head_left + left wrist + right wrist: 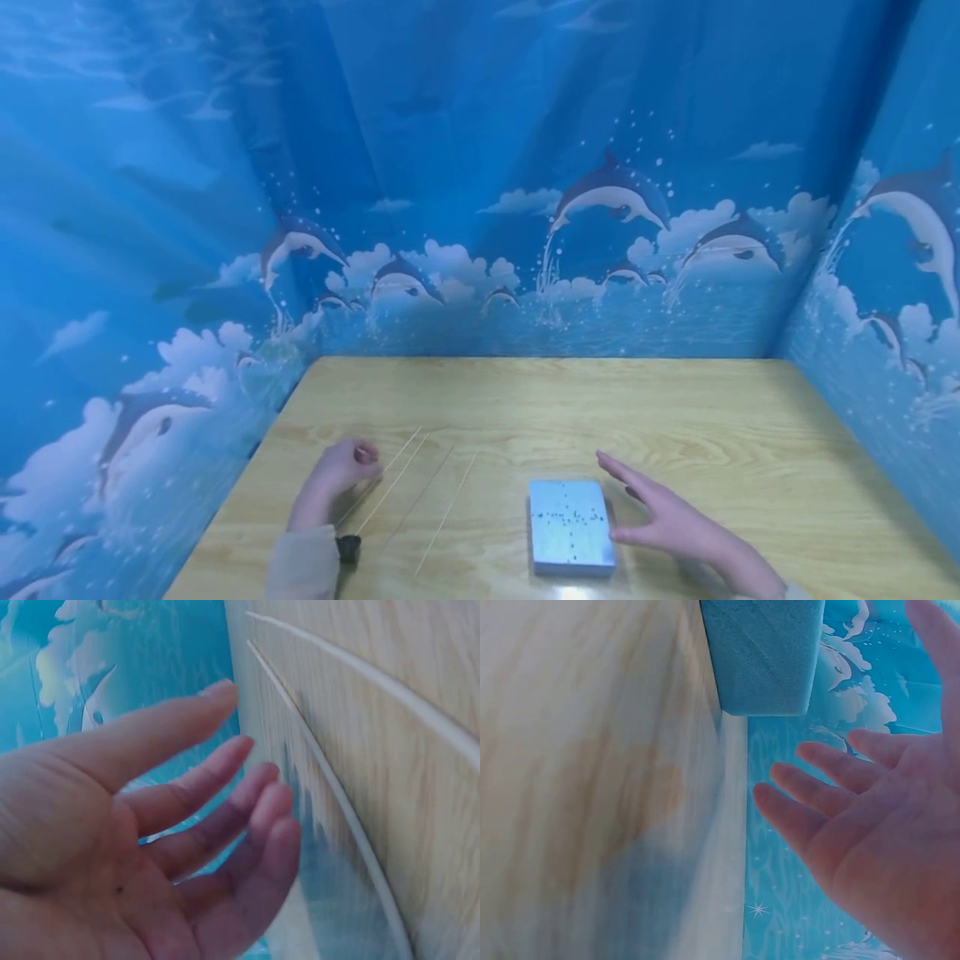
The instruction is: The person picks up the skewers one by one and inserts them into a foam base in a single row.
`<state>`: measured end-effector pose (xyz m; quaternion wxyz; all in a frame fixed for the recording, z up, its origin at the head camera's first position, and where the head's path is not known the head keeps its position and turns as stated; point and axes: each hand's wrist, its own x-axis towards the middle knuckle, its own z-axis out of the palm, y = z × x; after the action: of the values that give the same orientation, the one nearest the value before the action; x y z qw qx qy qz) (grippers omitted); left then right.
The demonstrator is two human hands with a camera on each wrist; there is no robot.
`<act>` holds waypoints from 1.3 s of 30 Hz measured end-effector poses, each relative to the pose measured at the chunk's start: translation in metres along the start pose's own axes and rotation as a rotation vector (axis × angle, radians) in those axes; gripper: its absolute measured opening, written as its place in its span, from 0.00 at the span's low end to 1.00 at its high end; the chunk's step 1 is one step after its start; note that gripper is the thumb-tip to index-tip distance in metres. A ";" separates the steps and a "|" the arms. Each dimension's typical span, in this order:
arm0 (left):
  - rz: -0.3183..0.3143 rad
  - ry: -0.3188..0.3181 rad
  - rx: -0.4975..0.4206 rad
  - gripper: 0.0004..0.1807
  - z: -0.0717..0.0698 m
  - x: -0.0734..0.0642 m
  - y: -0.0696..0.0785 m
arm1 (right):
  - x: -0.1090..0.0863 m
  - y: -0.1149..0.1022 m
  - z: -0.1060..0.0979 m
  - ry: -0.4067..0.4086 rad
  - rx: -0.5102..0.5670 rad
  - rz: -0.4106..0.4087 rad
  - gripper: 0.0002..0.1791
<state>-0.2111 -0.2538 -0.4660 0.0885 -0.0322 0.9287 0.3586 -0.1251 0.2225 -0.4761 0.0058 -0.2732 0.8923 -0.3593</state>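
Several thin pale sticks [393, 483] lie slanted and roughly side by side on the table. My left hand [347, 471] is just left of them, above the leftmost stick. In the left wrist view its fingers [217, 810] are loosely bent with nothing between them, and two sticks [330, 772] show beyond. A light blue foam block [570, 525] with small dark holes in a cross pattern lies flat right of the sticks. My right hand [663, 512] is spread at the block's right side, thumb close to its edge. The right wrist view shows bare fingers [817, 796] below the block [765, 660].
The wood-grain table [697, 400] is bordered at the back and sides by a blue curtain [465, 167] printed with dolphins and clouds. A dark band [348, 548] is at my left wrist. Bright glare falls at the block's front edge.
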 end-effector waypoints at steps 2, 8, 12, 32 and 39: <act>-0.009 -0.010 -0.083 0.19 -0.002 0.001 -0.003 | 0.001 0.001 0.001 0.006 -0.006 -0.020 0.56; -0.085 -0.087 -0.290 0.23 -0.006 0.006 -0.011 | 0.003 0.004 0.003 0.004 -0.013 -0.047 0.62; -0.129 -0.097 -0.347 0.22 -0.006 0.008 -0.014 | 0.004 0.003 0.004 -0.036 0.004 0.002 0.66; -0.080 0.043 -0.082 0.15 0.008 0.010 -0.011 | 0.005 0.002 0.013 -0.113 -0.003 0.118 0.69; -0.077 0.044 -0.056 0.12 0.007 0.010 -0.016 | 0.003 0.002 0.014 -0.138 0.009 0.151 0.68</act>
<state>-0.2178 -0.2611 -0.4833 0.0809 -0.0783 0.9181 0.3800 -0.1256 0.2133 -0.4868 0.0955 -0.2295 0.9061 -0.3423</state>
